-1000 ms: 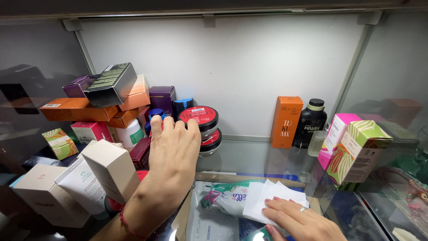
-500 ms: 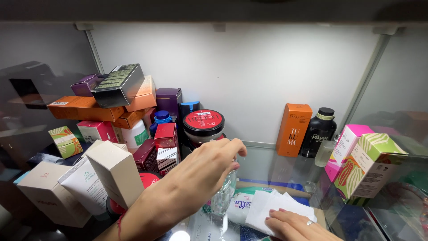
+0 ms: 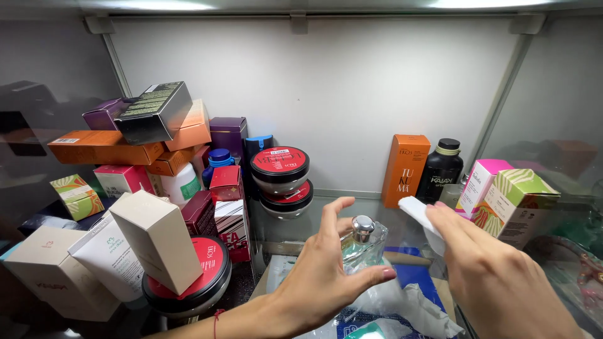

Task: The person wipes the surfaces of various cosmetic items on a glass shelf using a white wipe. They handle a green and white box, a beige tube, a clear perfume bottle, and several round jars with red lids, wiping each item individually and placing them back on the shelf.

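My left hand point(image 3: 326, 276) is wrapped around a clear glass perfume bottle point(image 3: 363, 246) with a silver cap, held over the glass shelf near the front middle. My right hand point(image 3: 487, 270) is raised just right of the bottle and pinches a folded white cloth point(image 3: 416, 210) between its fingertips. The cloth's end sits a little above and to the right of the bottle's cap, not touching it.
A heap of cosmetic boxes point(image 3: 144, 157) and red-lidded jars point(image 3: 280, 166) fills the left side. At the back right stand an orange box point(image 3: 405, 169), a black bottle point(image 3: 441, 169) and striped boxes point(image 3: 512, 204). Crumpled plastic wrapping point(image 3: 402, 304) lies below the hands.
My left hand drew back from the box pile and now holds the glass bottle. My right hand rose from the wrapping with the white cloth, up beside the bottle.
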